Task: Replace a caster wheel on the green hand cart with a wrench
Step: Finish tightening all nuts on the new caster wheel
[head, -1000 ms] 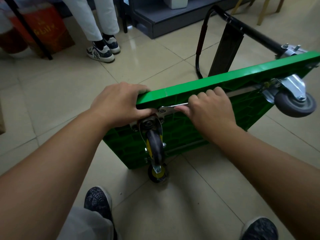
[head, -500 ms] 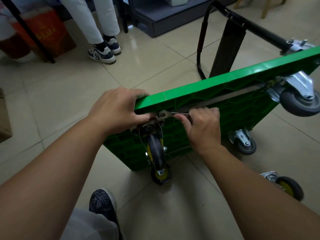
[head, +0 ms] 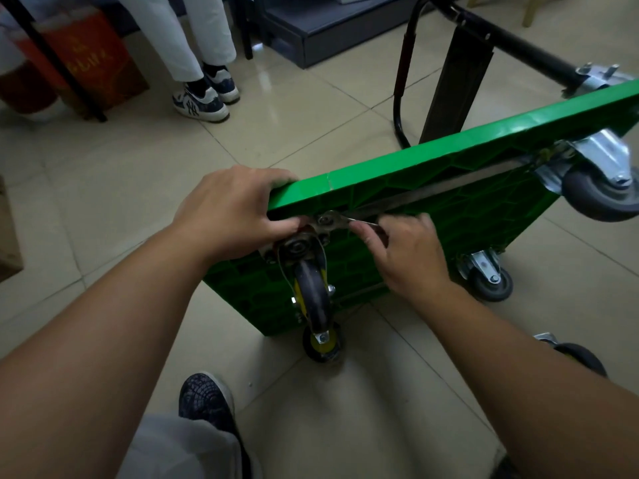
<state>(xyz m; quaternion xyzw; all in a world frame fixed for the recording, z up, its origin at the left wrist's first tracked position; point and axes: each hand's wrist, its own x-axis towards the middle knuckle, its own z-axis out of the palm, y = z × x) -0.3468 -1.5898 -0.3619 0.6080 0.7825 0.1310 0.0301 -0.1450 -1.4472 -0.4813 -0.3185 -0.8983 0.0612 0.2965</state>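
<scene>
We see the green cart tipped on edge on the floor; our left hand grips its near left corner; our right hand pinches the wrench, its head on a bolt just above the caster wheel; a loose wheel lies right.

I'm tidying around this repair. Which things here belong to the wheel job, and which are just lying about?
Job: green cart, wrench, near caster, left hand, right hand, probably the loose caster on the floor.
Lying about: orange box, grey platform, bystander's shoes.
</scene>
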